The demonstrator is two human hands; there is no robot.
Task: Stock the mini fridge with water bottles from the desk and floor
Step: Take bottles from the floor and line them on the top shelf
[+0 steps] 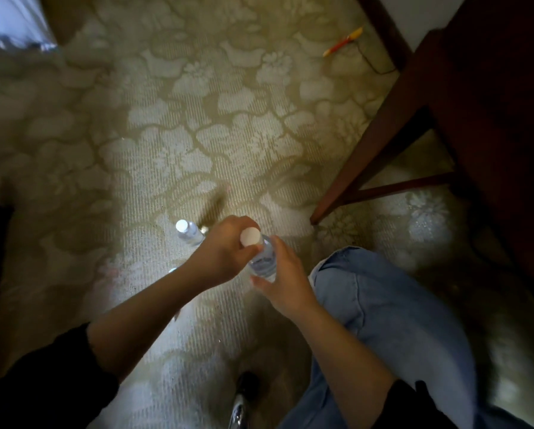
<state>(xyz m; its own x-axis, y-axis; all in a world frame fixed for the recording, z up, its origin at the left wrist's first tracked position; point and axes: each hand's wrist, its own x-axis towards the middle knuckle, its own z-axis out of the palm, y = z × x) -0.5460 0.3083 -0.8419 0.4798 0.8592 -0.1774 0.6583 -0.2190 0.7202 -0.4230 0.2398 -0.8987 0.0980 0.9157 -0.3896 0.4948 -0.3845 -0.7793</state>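
Observation:
A clear water bottle (264, 258) with a white cap is held upright above the patterned carpet. My left hand (223, 252) grips it at the neck, fingers curled just under the cap. My right hand (282, 278) wraps round its body from the right side. A second water bottle (189, 232) with a white cap stands on the carpet just left of my left hand, apart from it. Part of another pale cap or bottle peeks out beside my left wrist. The mini fridge is out of view.
A dark wooden desk (491, 119) with a slanted leg (370, 159) stands on the right. My knee in blue jeans (392, 320) is below the right hand. A yellow and red pen (343, 41) lies on the carpet far back. White bedding (12, 23) is at top left.

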